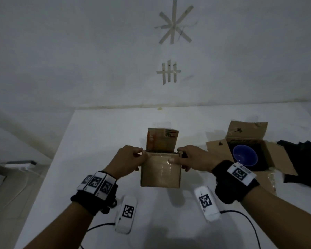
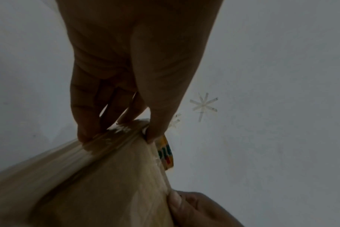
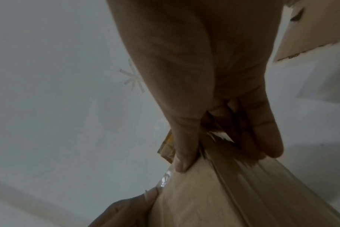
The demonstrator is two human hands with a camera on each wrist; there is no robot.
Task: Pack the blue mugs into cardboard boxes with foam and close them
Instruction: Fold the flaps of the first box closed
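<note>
A small cardboard box (image 1: 161,172) stands in the middle of the white table, its near flap folded over the top and its far printed flap (image 1: 162,139) upright. My left hand (image 1: 131,159) grips the box's top left edge, thumb on the flap, fingers (image 2: 87,126) down the side. My right hand (image 1: 190,159) grips the top right edge the same way, thumb (image 3: 181,155) on the flap. The box's contents are hidden. At the right, a second box (image 1: 248,151) lies open with a blue mug (image 1: 245,155) set in dark foam.
Two white tagged devices (image 1: 126,215) (image 1: 207,202) with black cables lie near the table's front edge. A black cloth-like heap (image 1: 305,162) sits at the far right. Tape marks are stuck on the wall (image 1: 174,26). The table's left edge drops toward the floor.
</note>
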